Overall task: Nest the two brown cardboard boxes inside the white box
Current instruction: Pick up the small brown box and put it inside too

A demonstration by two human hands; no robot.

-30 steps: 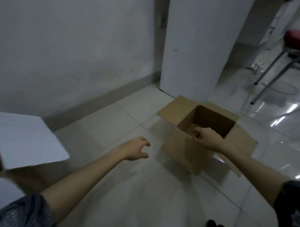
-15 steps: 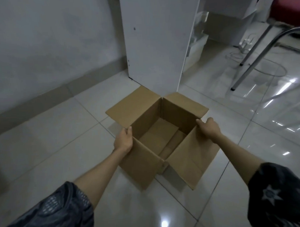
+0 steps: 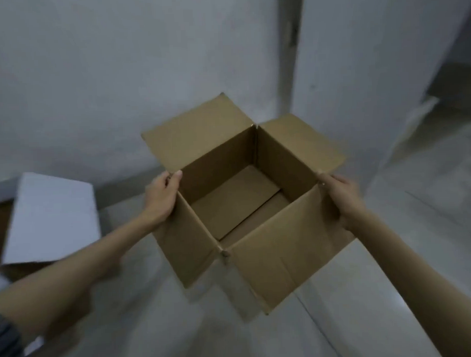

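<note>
An open brown cardboard box (image 3: pixel 269 260) hangs in the air in front of me, all its top flaps folded outward and its inside empty. My left hand (image 3: pixel 161 195) grips the box's left rim, thumb over the edge. On the right rim, my right hand (image 3: pixel 341 196) grips the corner and its flap. The white box (image 3: pixel 51 219) stands on the floor at the far left, one white flap raised toward me, a strip of its brown inside showing. A second brown box is not in view.
A grey wall (image 3: pixel 118 75) with a dark baseboard runs behind the boxes. A white panel (image 3: pixel 359 80) stands upright at the right. Glossy floor tiles (image 3: pixel 392 266) spread below and to the right.
Both hands closed on the brown box's rims and lifted it off the floor. The view swung left, so the white box is in sight again and the chair is gone.
</note>
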